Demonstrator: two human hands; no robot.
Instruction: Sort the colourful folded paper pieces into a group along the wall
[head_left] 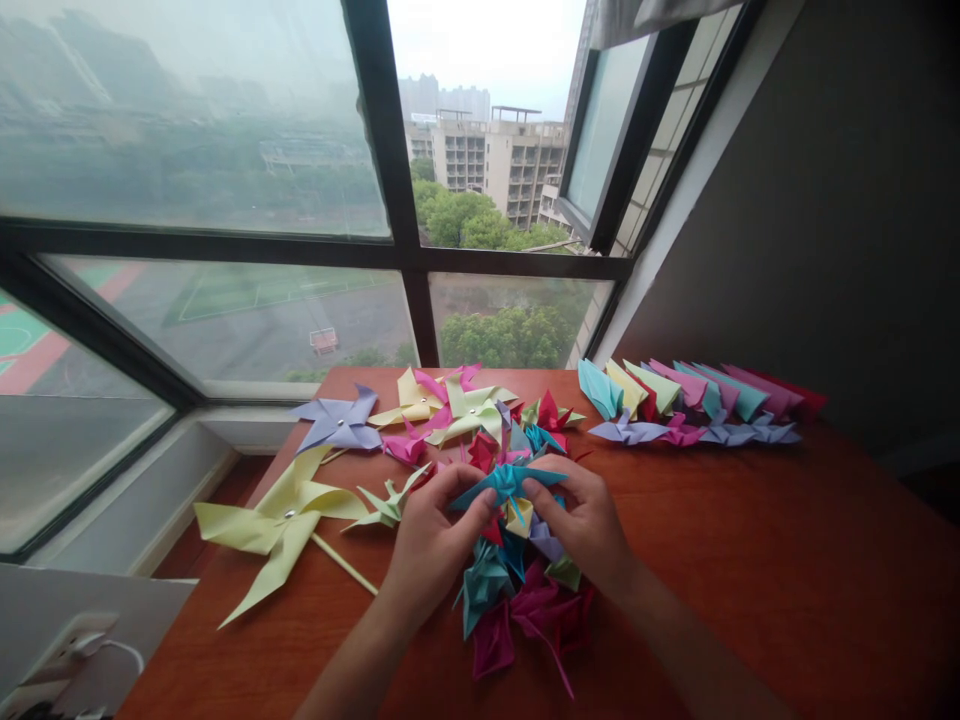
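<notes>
Between both hands a blue origami crane [508, 482] is held above the table, its wings spread to the sides. My left hand [444, 520] pinches the wing on the left, thumb on the near face. On the other side my right hand [581, 510] pinches the right wing the same way. Beneath and around them lies a heap of folded paper cranes in several colours, including a teal crane [486, 585] and a magenta crane [536, 605]. A pale green crane [390, 505] rests just left of my left hand.
A yellow pinwheel [289, 515] on a stick and a lilac pinwheel [340, 420] lie at the left of the wooden table [720, 570]. Rows of folded paper pieces [694, 390] stand at the back right. Windows rise behind the table; a wall socket [71, 650] is lower left.
</notes>
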